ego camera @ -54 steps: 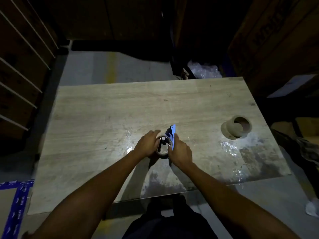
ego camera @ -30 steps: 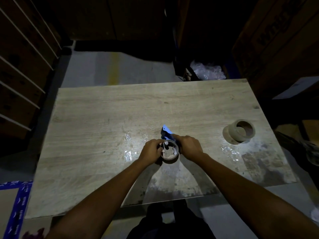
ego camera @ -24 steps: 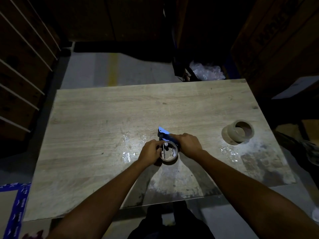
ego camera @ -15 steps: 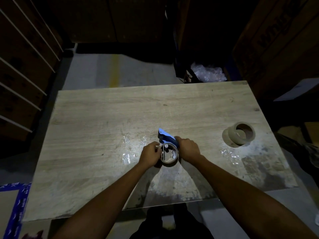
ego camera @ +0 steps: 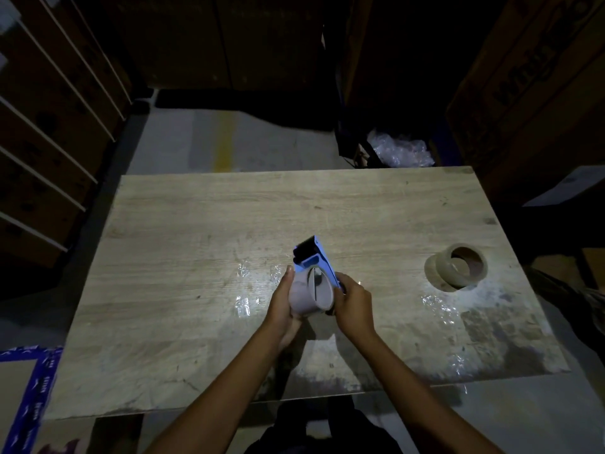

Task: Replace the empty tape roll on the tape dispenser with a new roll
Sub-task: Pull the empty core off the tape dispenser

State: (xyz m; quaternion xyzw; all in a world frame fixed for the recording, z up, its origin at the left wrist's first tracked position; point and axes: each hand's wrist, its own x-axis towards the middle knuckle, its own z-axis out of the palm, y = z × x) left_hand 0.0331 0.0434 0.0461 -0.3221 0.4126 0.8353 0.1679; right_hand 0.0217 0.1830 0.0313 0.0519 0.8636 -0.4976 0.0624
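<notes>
Judging from the desk, the task is at an early step: the new roll lies untouched far right. Above the desk middle, the blue tape dispenser carries a pale, thin-walled roll. The left hand cups this roll; the right hand grips the dispenser.

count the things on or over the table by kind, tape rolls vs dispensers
tape rolls: 2, one on the dispenser held in the left hand at, one lying on the table at
tape dispenser: 1, blue, steadied by the right hand
total: 3
</notes>
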